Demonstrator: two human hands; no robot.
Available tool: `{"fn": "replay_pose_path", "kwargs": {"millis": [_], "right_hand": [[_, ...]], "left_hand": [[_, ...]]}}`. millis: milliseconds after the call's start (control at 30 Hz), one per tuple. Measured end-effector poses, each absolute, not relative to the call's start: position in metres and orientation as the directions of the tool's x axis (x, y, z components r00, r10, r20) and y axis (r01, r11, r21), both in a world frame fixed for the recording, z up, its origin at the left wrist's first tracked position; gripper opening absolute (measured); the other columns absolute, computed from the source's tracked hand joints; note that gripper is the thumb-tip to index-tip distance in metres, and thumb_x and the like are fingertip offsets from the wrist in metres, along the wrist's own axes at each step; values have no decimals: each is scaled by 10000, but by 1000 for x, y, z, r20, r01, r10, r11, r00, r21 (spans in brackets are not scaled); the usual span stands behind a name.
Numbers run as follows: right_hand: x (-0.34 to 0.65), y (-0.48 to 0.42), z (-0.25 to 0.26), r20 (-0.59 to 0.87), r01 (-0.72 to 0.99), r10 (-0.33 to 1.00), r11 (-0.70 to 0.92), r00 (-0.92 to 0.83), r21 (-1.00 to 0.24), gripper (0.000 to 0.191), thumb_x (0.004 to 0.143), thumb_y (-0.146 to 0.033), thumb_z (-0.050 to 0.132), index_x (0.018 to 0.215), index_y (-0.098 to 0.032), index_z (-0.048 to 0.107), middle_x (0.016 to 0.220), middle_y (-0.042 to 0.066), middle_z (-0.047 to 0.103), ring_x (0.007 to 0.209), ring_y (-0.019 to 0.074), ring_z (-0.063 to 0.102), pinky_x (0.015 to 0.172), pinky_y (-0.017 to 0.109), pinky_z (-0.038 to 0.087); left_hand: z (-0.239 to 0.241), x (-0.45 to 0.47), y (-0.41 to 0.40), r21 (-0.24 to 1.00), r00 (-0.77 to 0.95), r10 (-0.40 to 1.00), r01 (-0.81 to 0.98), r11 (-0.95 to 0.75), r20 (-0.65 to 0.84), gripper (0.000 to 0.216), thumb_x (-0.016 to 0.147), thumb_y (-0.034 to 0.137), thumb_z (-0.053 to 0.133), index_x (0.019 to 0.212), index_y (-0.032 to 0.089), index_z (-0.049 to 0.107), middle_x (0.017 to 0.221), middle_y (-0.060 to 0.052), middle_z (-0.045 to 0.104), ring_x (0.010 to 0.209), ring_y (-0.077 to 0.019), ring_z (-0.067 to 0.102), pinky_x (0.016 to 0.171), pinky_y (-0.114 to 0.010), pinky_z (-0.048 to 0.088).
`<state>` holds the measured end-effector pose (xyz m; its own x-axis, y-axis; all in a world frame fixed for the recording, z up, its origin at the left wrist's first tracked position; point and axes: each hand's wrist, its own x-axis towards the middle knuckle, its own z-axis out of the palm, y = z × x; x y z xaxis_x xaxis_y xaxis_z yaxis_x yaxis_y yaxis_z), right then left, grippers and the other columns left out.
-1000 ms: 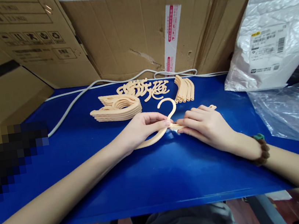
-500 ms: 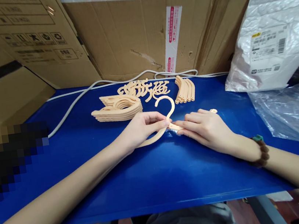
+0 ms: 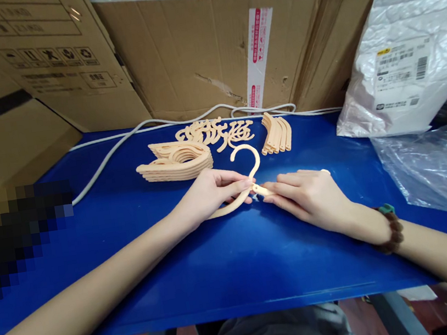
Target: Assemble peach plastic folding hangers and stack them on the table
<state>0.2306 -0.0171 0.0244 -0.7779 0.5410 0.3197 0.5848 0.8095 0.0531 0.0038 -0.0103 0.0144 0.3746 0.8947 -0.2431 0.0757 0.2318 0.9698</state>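
My left hand [image 3: 214, 193] pinches a beige plastic hanger [image 3: 229, 209] at the base of its hook [image 3: 254, 157], which curls up and away from me. The hanger's curved body runs left beneath that hand. My right hand [image 3: 306, 194] is closed around a beige hanger arm [image 3: 263, 190]; its holed end meets the hanger by my left fingertips, and its far tip shows past my knuckles. Whether the two pieces are joined I cannot tell. Behind my left hand lies a stack of hanger bodies [image 3: 182, 168].
Loose hooks [image 3: 239, 132] and a row of hanger arms [image 3: 276, 133] lie at the back of the blue table [image 3: 222, 278]. A white cable [image 3: 101, 171] runs behind them. Cardboard boxes [image 3: 191, 55] wall the back; a white plastic parcel [image 3: 396, 65] and clear plastic [image 3: 435, 165] lie right.
My right hand has turned slightly, and the hanger arm in it now slopes a little differently at the joint. The hook has shifted slightly left.
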Motion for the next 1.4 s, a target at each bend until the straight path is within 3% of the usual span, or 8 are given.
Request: {"fn": "replay_pose_path", "kwargs": {"millis": [367, 600, 1400], "right_hand": [[231, -20, 23, 293, 604, 569, 796, -768, 36, 379, 1027, -363, 366, 1085, -171, 687, 753, 19, 656, 660, 131, 606, 623, 259, 381], [230, -21, 25, 263, 625, 602, 780, -754, 8, 394, 1029, -379, 350, 1054, -170, 683, 759, 18, 652, 658, 131, 616, 599, 259, 367], [229, -23, 24, 222, 625, 617, 779, -755, -41, 409, 1029, -399, 341, 1092, -186, 684, 770, 26, 664, 665, 140, 621, 590, 263, 352]], "left_hand": [[15, 4, -11, 976, 427, 880, 142, 162, -208, 205, 917, 241, 597, 1000, 105, 725, 783, -73, 768, 693, -145, 733, 619, -169, 533], [17, 6, -11, 977, 429, 880, 150, 153, -204, 180, 924, 212, 587, 977, 98, 717, 899, -90, 771, 650, -119, 720, 609, -168, 540], [13, 8, -13, 968, 473, 862, 241, 74, -184, 223, 914, 279, 558, 918, 96, 686, 869, -83, 754, 644, -121, 697, 615, -200, 514]]}}
